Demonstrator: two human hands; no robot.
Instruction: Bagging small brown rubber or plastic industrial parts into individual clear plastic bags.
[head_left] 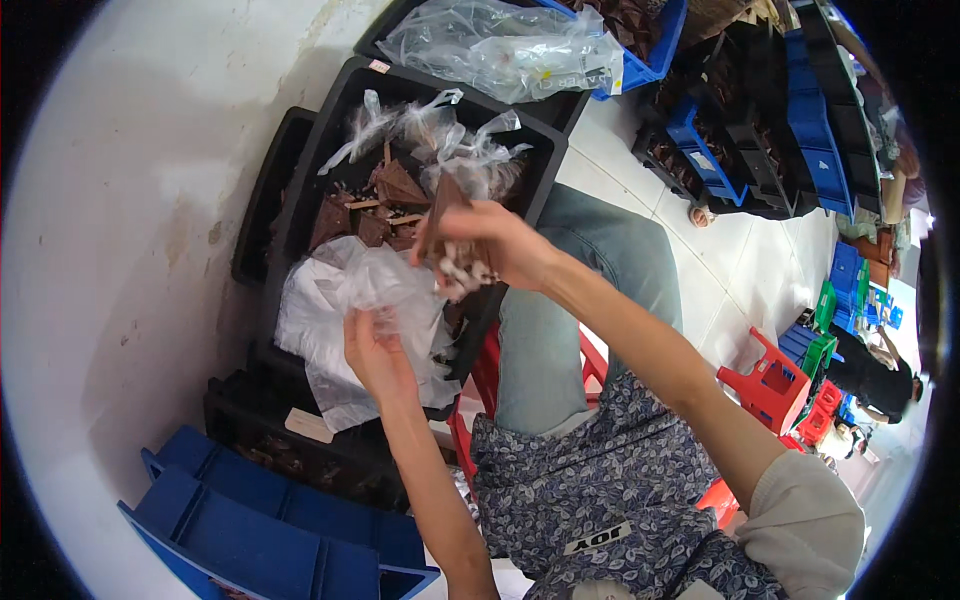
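Note:
My right hand (500, 245) is closed on a brown flat piece (441, 205) together with a small bunch of pale bits (462, 270), held above a black crate (345, 100). My left hand (375, 350) grips a clear plastic bag (350, 300) that lies crumpled over the crate's near end. Inside the crate lie several brown triangular pieces (385, 205) and knotted clear bags (440, 135).
A second black crate (262, 200) stands beside the white wall at left. Blue bins (260, 530) sit at the lower left. More filled plastic bags (510, 45) rest on a far crate. Red stools (770, 385) and stacked blue and black crates (790, 130) stand at right. A person (880, 380) sits far right.

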